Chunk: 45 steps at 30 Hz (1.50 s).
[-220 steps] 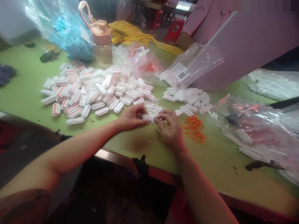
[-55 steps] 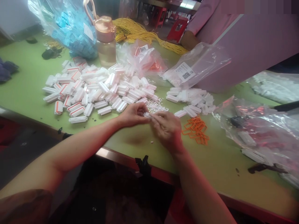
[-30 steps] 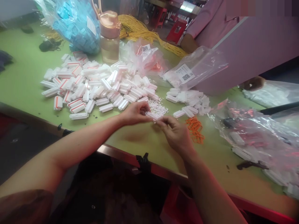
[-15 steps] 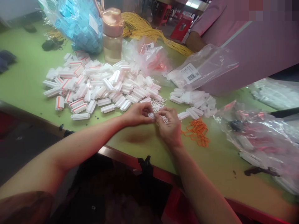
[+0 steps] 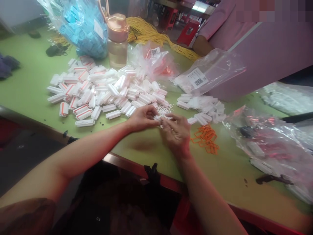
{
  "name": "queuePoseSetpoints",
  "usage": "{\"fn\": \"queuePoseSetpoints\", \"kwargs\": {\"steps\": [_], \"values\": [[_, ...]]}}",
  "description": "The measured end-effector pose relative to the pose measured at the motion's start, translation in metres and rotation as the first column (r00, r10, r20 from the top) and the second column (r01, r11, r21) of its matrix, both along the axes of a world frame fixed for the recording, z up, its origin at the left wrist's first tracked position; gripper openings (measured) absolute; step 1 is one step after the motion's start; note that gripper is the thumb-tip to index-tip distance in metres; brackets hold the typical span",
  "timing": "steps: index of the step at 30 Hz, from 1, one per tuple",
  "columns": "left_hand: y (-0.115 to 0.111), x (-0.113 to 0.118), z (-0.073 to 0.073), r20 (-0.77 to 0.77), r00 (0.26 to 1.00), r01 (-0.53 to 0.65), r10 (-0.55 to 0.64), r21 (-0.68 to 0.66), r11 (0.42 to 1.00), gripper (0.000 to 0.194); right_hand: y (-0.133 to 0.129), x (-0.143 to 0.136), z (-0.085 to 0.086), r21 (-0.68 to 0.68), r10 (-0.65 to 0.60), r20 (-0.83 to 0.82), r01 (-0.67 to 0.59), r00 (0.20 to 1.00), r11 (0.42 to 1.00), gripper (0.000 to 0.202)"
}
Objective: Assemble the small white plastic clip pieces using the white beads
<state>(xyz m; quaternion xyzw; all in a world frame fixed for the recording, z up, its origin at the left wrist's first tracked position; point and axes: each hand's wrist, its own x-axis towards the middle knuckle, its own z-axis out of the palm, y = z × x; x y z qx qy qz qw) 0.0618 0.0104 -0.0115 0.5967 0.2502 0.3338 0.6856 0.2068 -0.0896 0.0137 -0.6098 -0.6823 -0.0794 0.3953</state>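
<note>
My left hand pinches a small white plastic piece between thumb and fingers. My right hand meets it from the right, its fingertips closed at the piece; whether they grip a part of their own is too small to tell. Just behind the hands lie many tiny white bits. To the left spreads a large heap of white plastic blocks, some with orange strips. Right of the bits is a smaller pile of whitish pieces, with orange frames in front of it.
A bottle stands behind the heap, beside a bag of blue parts. Yellow cords and clear bags lie further back. Another bag covers the right side. A person's arm rests beyond a partition.
My right hand has shifted slightly, its fingers now stretched further over the white piece. The left hand has barely moved and keeps its pinch. The view has moved a little.
</note>
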Motion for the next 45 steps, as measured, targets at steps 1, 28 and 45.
{"fn": "queuePoseSetpoints", "kwargs": {"steps": [1,28,45], "values": [[0.000,0.000,0.000,0.015,1.000,-0.009,0.009,-0.009,1.000,0.039,0.000,0.004,0.001,-0.007,0.001,-0.099,-0.001,0.995,1.000,0.023],[-0.002,-0.001,0.005,-0.101,0.995,0.031,-0.020,0.113,0.993,0.036,-0.002,0.013,0.010,-0.250,-0.013,-0.361,-0.083,0.933,0.965,0.013],[-0.004,-0.001,0.006,-0.076,0.993,0.099,-0.091,0.115,0.988,0.033,0.005,0.002,-0.002,-0.119,-0.020,-0.075,0.011,0.997,0.993,0.015]]}}
